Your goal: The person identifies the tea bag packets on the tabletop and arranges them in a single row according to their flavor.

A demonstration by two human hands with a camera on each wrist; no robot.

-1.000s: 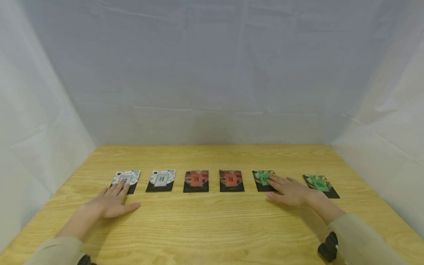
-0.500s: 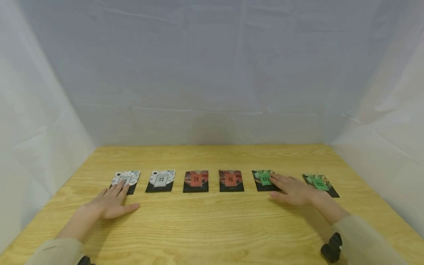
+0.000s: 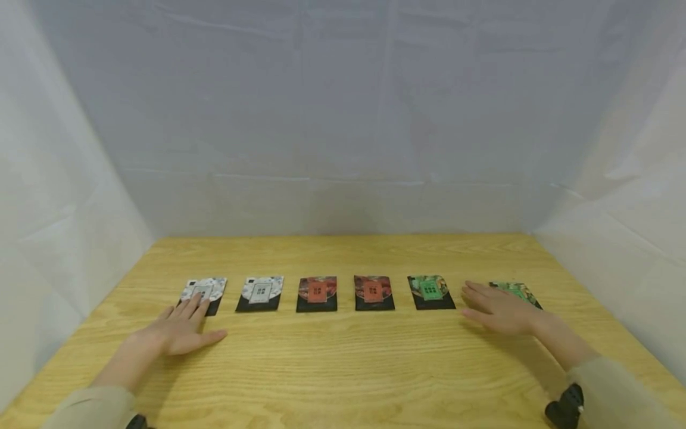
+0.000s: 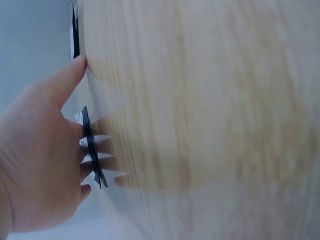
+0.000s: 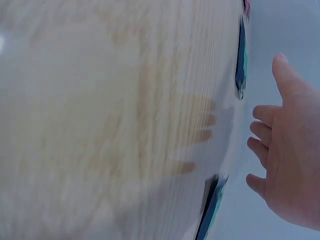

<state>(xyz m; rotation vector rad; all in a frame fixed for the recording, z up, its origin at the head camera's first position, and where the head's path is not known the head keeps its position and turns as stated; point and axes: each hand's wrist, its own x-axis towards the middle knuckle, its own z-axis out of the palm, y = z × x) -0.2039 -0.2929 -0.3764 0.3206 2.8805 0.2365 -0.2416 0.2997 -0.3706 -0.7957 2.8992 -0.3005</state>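
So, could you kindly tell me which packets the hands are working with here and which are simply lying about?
In hand:
- left hand, fingers touching the leftmost white packet
- right hand, open beside the far-right green packet

Lying about:
- second white packet
- two red packets
- inner green packet

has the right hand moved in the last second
Yes. The right hand slid rightward off the inner green packet toward the end green packet.
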